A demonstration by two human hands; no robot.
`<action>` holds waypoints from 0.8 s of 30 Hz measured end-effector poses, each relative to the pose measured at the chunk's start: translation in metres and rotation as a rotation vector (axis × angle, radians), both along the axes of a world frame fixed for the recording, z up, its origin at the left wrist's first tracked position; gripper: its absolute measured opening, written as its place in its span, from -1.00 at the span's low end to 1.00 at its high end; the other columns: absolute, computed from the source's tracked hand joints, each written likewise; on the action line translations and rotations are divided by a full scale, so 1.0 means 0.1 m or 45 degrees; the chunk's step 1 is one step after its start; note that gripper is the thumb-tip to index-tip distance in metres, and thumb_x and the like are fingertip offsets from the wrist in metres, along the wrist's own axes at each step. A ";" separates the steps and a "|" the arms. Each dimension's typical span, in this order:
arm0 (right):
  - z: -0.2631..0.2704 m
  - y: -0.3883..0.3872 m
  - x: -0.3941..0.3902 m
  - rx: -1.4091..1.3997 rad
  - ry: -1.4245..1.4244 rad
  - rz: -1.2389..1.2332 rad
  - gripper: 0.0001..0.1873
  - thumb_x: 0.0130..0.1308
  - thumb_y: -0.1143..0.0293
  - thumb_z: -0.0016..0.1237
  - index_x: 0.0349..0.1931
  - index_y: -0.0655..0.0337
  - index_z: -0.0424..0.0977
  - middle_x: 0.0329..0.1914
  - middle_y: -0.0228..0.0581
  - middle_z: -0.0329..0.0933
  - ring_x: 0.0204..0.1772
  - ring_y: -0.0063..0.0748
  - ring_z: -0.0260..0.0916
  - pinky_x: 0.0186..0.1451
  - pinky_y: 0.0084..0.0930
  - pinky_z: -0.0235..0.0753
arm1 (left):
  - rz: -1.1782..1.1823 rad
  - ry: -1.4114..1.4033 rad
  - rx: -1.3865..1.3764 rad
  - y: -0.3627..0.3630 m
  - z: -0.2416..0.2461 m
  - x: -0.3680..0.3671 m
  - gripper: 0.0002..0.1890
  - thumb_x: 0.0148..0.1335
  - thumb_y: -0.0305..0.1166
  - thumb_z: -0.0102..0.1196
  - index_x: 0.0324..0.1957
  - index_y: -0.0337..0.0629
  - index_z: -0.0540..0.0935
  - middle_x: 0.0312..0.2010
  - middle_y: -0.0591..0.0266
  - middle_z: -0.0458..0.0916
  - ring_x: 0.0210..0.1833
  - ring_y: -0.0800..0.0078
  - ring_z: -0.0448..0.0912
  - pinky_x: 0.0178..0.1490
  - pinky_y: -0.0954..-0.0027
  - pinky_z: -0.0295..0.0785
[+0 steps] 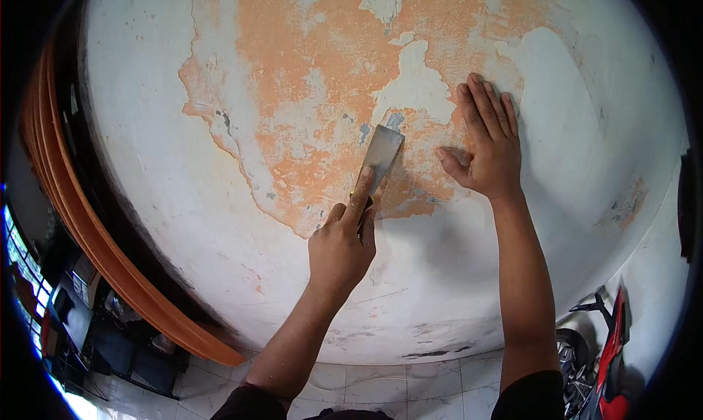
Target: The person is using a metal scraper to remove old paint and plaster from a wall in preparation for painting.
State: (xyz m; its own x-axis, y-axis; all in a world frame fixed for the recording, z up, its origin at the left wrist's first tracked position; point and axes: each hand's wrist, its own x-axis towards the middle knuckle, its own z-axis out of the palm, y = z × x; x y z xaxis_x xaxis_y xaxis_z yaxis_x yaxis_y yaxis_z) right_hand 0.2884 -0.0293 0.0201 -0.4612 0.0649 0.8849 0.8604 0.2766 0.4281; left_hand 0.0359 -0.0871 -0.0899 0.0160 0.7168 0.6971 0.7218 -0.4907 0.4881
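Note:
My left hand (343, 239) grips a putty knife (383, 151) by its handle, the index finger stretched along the wide metal blade. The blade's edge points up the wall beside a small grey bare spot (395, 122). Around it, patchy orange old paint (307, 162) shows where the white coat is gone. Above the blade a pale island of coating (414, 85) has ragged edges. My right hand (490, 140) lies flat against the wall to the right, its fingers pointing up and its thumb apart, holding nothing.
An orange curtain (110, 255) hangs along the left, beside the wall's dark edge. Below it are dark shelves or furniture (137, 359). A red and black motorcycle (604, 359) stands at the lower right. Pale floor tiles (379, 384) run along the wall's foot.

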 end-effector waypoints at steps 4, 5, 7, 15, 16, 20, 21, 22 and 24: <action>0.01 0.00 0.00 0.006 -0.008 0.016 -0.11 0.29 -0.14 0.08 0.56 0.09 0.24 0.67 -0.23 0.18 0.70 -0.20 0.07 0.73 -0.03 -0.10 | -0.004 0.003 -0.002 -0.06 -0.06 -0.05 -0.29 0.40 -0.44 0.18 0.55 0.23 0.31 -0.15 -0.06 0.74 -0.17 0.01 0.77 -0.16 0.08 0.67; 0.01 0.00 0.00 0.015 -0.005 0.028 -0.11 0.29 -0.14 0.08 0.56 0.09 0.24 0.67 -0.22 0.18 0.70 -0.20 0.07 0.73 -0.03 -0.09 | -0.004 -0.008 0.009 -0.07 -0.15 -0.07 -0.29 0.40 -0.44 0.18 0.56 0.23 0.31 -0.16 -0.06 0.74 -0.18 0.01 0.76 -0.17 0.08 0.67; 0.01 -0.01 -0.01 0.006 -0.006 0.020 -0.11 0.29 -0.14 0.09 0.56 0.10 0.25 0.67 -0.22 0.18 0.70 -0.20 0.07 0.73 -0.03 -0.09 | -0.013 -0.017 0.015 -0.06 -0.19 -0.07 -0.29 0.40 -0.44 0.18 0.56 0.24 0.31 -0.16 -0.06 0.74 -0.19 0.01 0.76 -0.18 0.07 0.66; 0.00 0.00 0.00 0.012 -0.014 0.000 -0.10 0.29 -0.16 0.08 0.56 0.10 0.24 0.67 -0.21 0.17 0.71 -0.21 0.04 0.73 -0.04 -0.11 | -0.006 0.006 0.076 0.01 -0.04 -0.02 -0.28 0.39 -0.43 0.20 0.55 0.24 0.32 -0.22 -0.02 0.73 -0.22 0.02 0.76 -0.20 0.09 0.66; 0.01 0.00 0.01 0.008 -0.013 -0.003 -0.10 0.29 -0.16 0.08 0.56 0.09 0.24 0.68 -0.22 0.17 0.71 -0.21 0.04 0.73 -0.04 -0.11 | -0.009 0.005 0.073 0.00 -0.06 -0.02 -0.28 0.39 -0.43 0.20 0.55 0.24 0.32 -0.22 -0.02 0.73 -0.22 0.02 0.76 -0.20 0.09 0.66; 0.02 -0.01 0.01 0.010 -0.009 0.003 -0.10 0.31 -0.17 0.06 0.57 0.08 0.23 0.68 -0.23 0.16 0.71 -0.21 0.04 0.74 -0.05 -0.12 | -0.001 -0.009 0.026 -0.08 -0.26 -0.08 -0.28 0.39 -0.44 0.20 0.56 0.24 0.31 -0.21 -0.01 0.73 -0.24 0.03 0.75 -0.21 0.10 0.65; 0.01 0.00 0.00 0.010 -0.008 0.000 -0.10 0.31 -0.17 0.06 0.57 0.08 0.23 0.68 -0.23 0.16 0.71 -0.21 0.04 0.74 -0.05 -0.12 | 0.009 -0.006 -0.009 -0.08 -0.30 -0.09 -0.28 0.39 -0.44 0.20 0.56 0.24 0.31 -0.22 -0.01 0.73 -0.24 0.03 0.75 -0.21 0.09 0.65; 0.01 0.01 -0.01 0.018 -0.016 -0.010 -0.10 0.30 -0.18 0.06 0.57 0.08 0.23 0.68 -0.22 0.16 0.71 -0.21 0.04 0.74 -0.05 -0.12 | 0.007 -0.005 -0.009 -0.07 -0.29 -0.09 -0.28 0.39 -0.44 0.20 0.56 0.24 0.31 -0.22 -0.01 0.73 -0.24 0.03 0.75 -0.21 0.09 0.65; 0.00 0.01 -0.01 0.025 -0.026 -0.018 -0.10 0.30 -0.18 0.06 0.57 0.08 0.23 0.68 -0.22 0.16 0.71 -0.21 0.03 0.74 -0.04 -0.12 | 0.005 -0.004 0.022 -0.03 -0.24 -0.09 -0.29 0.40 -0.43 0.19 0.56 0.25 0.31 -0.22 -0.01 0.73 -0.24 0.04 0.75 -0.21 0.10 0.65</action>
State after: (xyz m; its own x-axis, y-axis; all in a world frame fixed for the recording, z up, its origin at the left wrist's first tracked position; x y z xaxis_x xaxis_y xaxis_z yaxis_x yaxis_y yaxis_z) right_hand 0.2870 -0.0279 0.0205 -0.4785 0.0540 0.8764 0.8551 0.2556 0.4510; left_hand 0.0271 -0.0899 -0.1136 0.0110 0.7045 0.7096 0.7223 -0.4964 0.4816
